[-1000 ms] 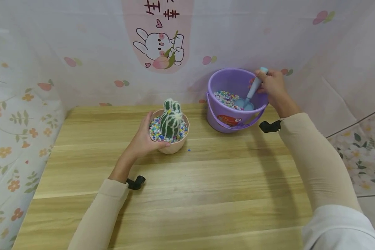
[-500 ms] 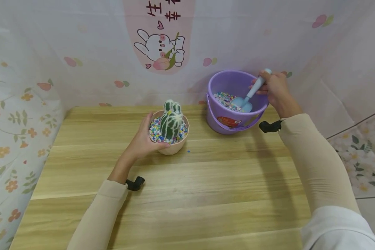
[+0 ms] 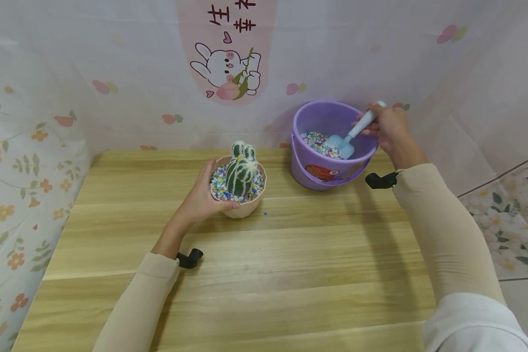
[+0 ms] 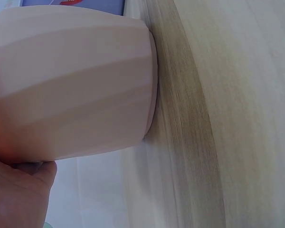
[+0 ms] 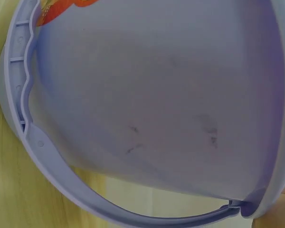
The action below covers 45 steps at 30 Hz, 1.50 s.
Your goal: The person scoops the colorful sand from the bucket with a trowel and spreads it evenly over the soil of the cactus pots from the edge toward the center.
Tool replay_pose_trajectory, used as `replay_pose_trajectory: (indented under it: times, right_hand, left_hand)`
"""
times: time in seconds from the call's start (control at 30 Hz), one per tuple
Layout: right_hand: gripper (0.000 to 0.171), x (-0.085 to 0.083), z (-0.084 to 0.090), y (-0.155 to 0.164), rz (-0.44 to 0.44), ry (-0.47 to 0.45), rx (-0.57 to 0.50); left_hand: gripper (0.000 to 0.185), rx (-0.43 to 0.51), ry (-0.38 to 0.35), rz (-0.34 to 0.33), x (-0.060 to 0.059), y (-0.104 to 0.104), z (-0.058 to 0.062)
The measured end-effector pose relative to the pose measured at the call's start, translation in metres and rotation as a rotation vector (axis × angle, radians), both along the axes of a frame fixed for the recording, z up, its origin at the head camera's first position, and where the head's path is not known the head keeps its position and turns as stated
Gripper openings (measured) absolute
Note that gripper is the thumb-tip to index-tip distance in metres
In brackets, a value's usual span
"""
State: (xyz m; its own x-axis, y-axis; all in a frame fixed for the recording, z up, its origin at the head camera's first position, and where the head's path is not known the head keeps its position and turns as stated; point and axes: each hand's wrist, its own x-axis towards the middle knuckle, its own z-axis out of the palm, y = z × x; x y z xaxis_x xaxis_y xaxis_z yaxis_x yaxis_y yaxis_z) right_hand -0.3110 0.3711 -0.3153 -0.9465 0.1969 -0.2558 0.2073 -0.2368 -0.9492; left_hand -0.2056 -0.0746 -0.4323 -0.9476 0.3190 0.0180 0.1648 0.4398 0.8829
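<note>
My left hand [image 3: 201, 198] grips the side of a pale peach flower pot [image 3: 243, 210], thumb along the near rim. In it a green and white cactus [image 3: 239, 180] stands among multicoloured pebbles [image 3: 218, 180]. The left wrist view shows the pot's faceted wall [image 4: 80, 85] and its base on the tabletop. At the back right, my right hand [image 3: 392, 128] holds the handle of a light blue toy shovel [image 3: 362, 124] over the rim of a purple bucket [image 3: 305, 177]. The shovel's blade rests against pebbles [image 3: 318, 142] inside. Bucket wall [image 5: 156, 104] fills the right wrist view.
Everything stands on a wooden table [image 3: 264, 274]. One small blue pebble [image 3: 265, 213] lies beside the pot. A white printed curtain [image 3: 132, 78] hangs right behind the bucket. The bucket's handle [image 5: 80, 187] hangs down against its near side.
The shovel has tilted, its handle leaning further right and lower, and its blade has shifted slightly left in the bucket. My left hand and the pot have stayed in place.
</note>
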Motion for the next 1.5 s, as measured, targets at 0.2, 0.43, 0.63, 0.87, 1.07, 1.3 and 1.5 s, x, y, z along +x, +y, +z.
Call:
replay_pose_trajectory:
  times: [0.2, 0.43, 0.63, 0.87, 1.07, 1.3, 1.5]
  right_hand:
    - [0.021, 0.000, -0.002, 0.000, 0.014, -0.013, -0.004]
    - [0.025, -0.002, -0.002, 0.001, -0.024, 0.000, -0.075]
    - [0.022, -0.003, -0.001, 0.001, -0.074, 0.000, -0.125]
    - [0.044, 0.000, -0.001, 0.002, -0.147, -0.008, -0.286]
    - [0.052, 0.000, 0.001, 0.003, -0.173, -0.003, -0.337]
    - [0.063, 0.001, 0.003, 0.006, -0.218, -0.026, -0.426]
    - [0.063, 0.004, 0.002, 0.008, -0.257, -0.061, -0.476]
  left_hand:
    - [0.131, -0.008, -0.005, -0.012, 0.001, -0.001, -0.001]
    - [0.130, -0.001, -0.015, -0.014, 0.000, -0.001, -0.001]
    - [0.129, -0.008, -0.012, -0.010, 0.000, -0.001, -0.002]
    - [0.126, 0.102, -0.036, -0.013, -0.002, -0.002, -0.006]
    - [0.127, 0.242, -0.058, -0.030, 0.001, -0.006, -0.013]
    - [0.118, 0.259, -0.023, 0.005, 0.004, -0.008, -0.018]
    - [0.116, 0.263, -0.022, 0.008, 0.003, -0.009, -0.020]
